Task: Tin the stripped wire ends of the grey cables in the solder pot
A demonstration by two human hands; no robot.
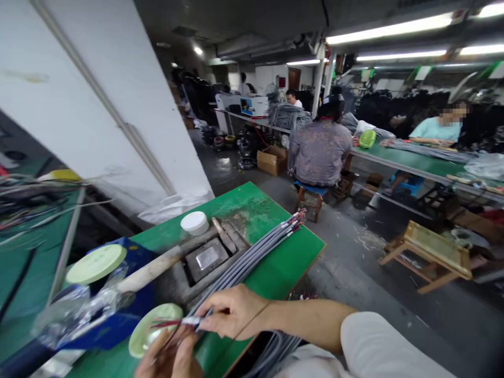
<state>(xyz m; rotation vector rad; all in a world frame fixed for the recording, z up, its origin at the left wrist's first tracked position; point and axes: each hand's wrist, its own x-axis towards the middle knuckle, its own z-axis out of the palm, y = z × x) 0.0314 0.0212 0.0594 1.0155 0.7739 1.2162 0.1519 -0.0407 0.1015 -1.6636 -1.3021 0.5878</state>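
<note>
White sleeve cloth (386,341) is filling the near right corner, and a bare forearm is reaching from it toward the left. At its end the right hand (238,315) is pinching a grey cable (192,319) near its pale-wrapped end, thumb and fingers pressing narrowly together. Just beside it, the left hand (173,357) is curling its fingers closely around the thin wires (163,323), red and dark, that are fanning out of that end; blur is hiding which strand it is gripping. These wires are hanging over a pale green bowl (136,336) at the near edge of the green tabletop (283,257). Beyond the hands, a bundle of grey cables (255,249) is lying slantwise, its bared tips pointing to the far right. Left of the bundle, a dark rectangular tray (191,281) is holding a shiny metal patch (208,257), and a white round container (195,223) is standing behind. Farther left, a blue box (137,257) is sitting near a pale green disc (96,263). Far off, a co-worker (323,149) is sitting with back turned.
</note>
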